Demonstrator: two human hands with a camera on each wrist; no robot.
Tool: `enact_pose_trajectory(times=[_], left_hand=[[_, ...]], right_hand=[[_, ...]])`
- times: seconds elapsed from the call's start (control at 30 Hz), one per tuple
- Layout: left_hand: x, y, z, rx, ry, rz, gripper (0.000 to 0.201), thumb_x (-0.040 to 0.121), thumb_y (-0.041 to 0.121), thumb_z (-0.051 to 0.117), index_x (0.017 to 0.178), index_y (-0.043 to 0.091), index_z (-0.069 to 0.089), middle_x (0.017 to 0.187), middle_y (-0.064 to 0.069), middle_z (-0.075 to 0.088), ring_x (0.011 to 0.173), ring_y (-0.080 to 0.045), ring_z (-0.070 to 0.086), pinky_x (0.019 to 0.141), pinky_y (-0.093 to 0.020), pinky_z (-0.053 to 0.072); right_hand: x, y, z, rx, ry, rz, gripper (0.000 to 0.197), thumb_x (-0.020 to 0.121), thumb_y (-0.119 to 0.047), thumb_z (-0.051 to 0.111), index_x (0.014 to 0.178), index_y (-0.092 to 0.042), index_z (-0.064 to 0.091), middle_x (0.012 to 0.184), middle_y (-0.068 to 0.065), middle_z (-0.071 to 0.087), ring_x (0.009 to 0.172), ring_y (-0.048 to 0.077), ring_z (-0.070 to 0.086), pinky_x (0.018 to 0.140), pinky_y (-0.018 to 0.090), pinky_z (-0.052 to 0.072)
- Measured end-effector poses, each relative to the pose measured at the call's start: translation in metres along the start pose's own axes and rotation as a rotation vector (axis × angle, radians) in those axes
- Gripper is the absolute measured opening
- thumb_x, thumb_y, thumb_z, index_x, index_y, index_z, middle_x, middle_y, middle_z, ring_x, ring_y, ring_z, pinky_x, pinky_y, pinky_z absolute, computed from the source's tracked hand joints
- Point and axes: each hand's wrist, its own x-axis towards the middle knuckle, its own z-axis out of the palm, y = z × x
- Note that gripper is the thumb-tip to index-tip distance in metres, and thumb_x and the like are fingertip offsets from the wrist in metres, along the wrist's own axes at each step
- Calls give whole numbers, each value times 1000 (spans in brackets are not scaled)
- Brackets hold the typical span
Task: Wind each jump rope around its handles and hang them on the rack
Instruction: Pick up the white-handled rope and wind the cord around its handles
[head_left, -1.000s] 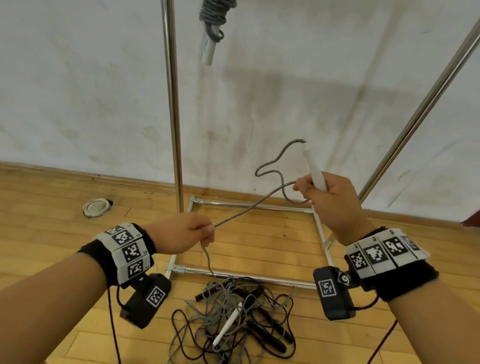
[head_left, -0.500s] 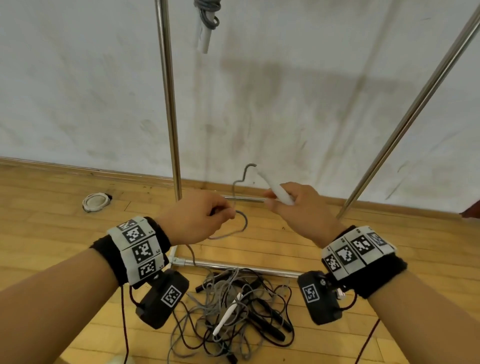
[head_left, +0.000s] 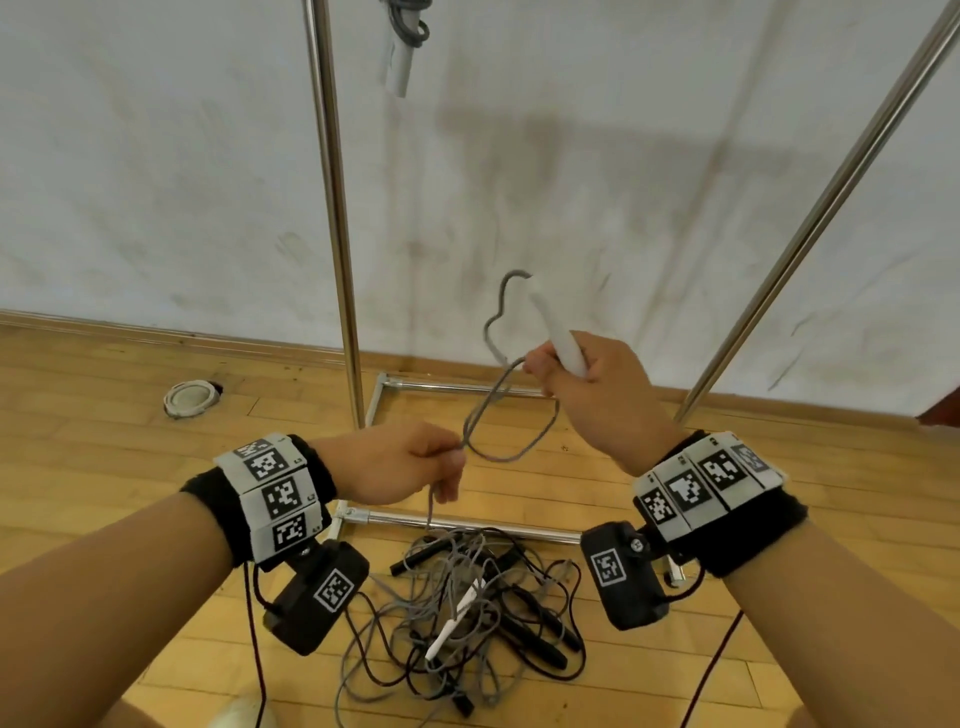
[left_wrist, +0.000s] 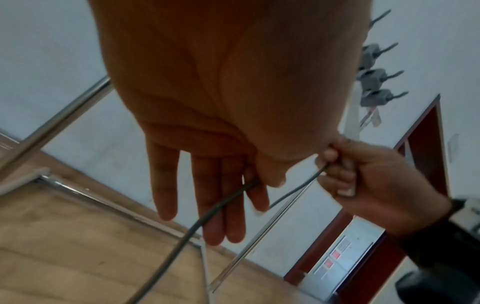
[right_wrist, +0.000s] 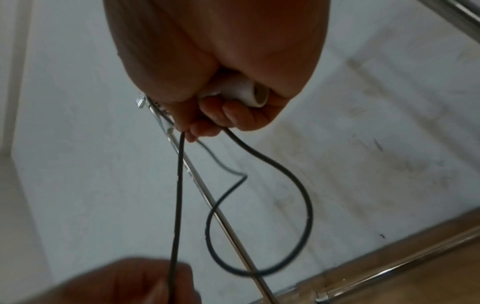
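The winding of one grey rope looks only just begun, by my reading, with the hanging a good way off. Starting at the left, the left hand (head_left: 400, 462) sits at about eight o'clock from its partner and pinches the grey rope (head_left: 488, 410) between thumb and forefinger; the left wrist view shows the other fingers (left_wrist: 166, 185) hanging straight and loose with the cord running down across them. From that pinch one strand drops to the tangled pile of ropes (head_left: 467, 613) on the floor at six o'clock, where a second white handle (head_left: 457, 613) lies among black ones, while a slack loop swings toward three o'clock and rises to the right hand (head_left: 587, 395). That hand is wrapped tight round the white handle (head_left: 556, 332), which tilts toward eleven o'clock with the cord springing from its tip and curling back under the knuckles; the right wrist view shows the handle's butt end poking out of the fist and the loop dangling below it. No turn looks laid on the handle yet. The next move, I'd judge, calls for the left hand to carry the slack over the handle and draw it snug, feeding cord from the pile without dragging the black ropes along. The rack (head_left: 332, 208) stands beyond at twelve o'clock, one wound rope (head_left: 405, 31) already hanging up there.
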Motion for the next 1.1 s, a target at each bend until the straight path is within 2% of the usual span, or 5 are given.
enact_pose_trajectory(times=[0.23,0.37,0.57,0.9,1.1], left_hand=[[2,-18,-5,89,47,-76,27,104,30,41,93,26,66,83,11,72,79,5,64,81,-20,47],[-1,-21,-10,149,230,-96,27,102,37,45,90,33,68,63,8,60,56,1,57,58,-19,46],[0,0,-7,201,358,11,21,99,37,54,94,28,72,49,19,55,44,-1,49,46,-14,38],[-1,27,-7,-8,481,169,23,99,38,53,82,34,68,64,14,66,49,-2,57,47,-17,45],[-3,4,-9,59,163,74,26,103,31,45,86,24,64,77,5,69,69,-5,61,65,-17,47]], right_hand=[[4,8,-32,59,177,4,20,92,-28,65,75,-22,71,64,-4,65,57,4,54,54,21,46],[1,25,-38,-75,137,64,22,89,-28,66,74,-13,73,70,13,66,56,10,49,55,27,40],[-9,26,-25,-134,28,50,26,83,-12,69,96,-34,73,95,-11,65,63,2,58,49,13,42],[-18,2,16,-119,-218,-155,23,92,-31,65,77,-48,64,65,-14,59,55,6,52,51,19,37],[-7,-1,6,-117,-58,-129,29,92,-32,65,72,-11,64,53,-10,45,47,5,39,48,16,31]])
